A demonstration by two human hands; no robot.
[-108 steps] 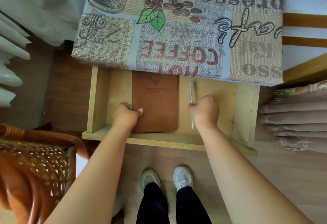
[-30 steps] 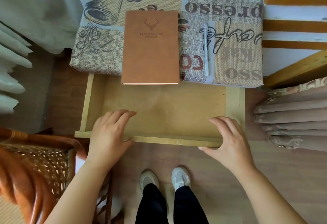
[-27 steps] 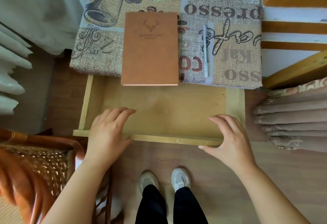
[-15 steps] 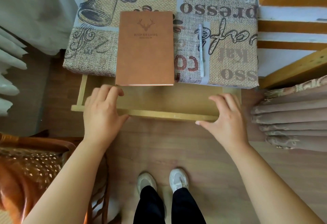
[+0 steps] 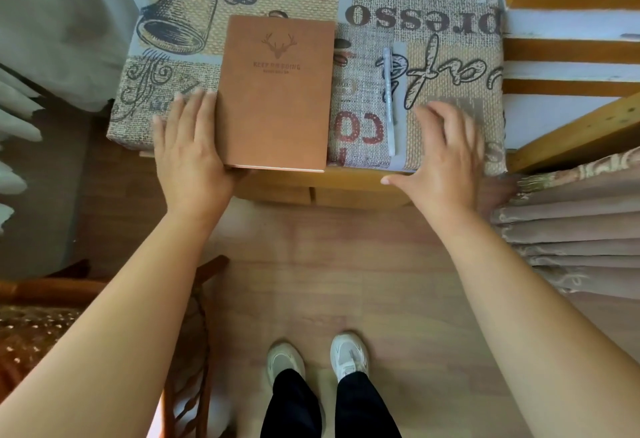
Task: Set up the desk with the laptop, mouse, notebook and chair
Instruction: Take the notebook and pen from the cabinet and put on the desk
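Note:
A brown notebook [image 5: 277, 91] with a deer emblem lies on the desk [image 5: 433, 15], which is covered by a coffee-print cloth. Its near edge sticks out slightly over the desk front. A white pen [image 5: 388, 98] lies to its right. My left hand [image 5: 188, 153] rests flat against the notebook's left edge, fingers straight, thumb tucked under the lower-left corner. My right hand [image 5: 443, 153] hovers spread and blurred over the desk's front right, just right of the pen, holding nothing. The wooden drawer front [image 5: 311, 191] sits pushed in under the desk. A wicker chair [image 5: 41, 326] stands at the lower left.
A white radiator [image 5: 14, 126] and pale curtain are on the left. A wooden shelf unit [image 5: 571, 67] and a folded beige curtain [image 5: 571, 223] are close on the right. My feet stand on wood floor below the desk.
The drawer has slid shut under the desk. Both hands left its front edge and rose to the desk top, the left one now against the notebook.

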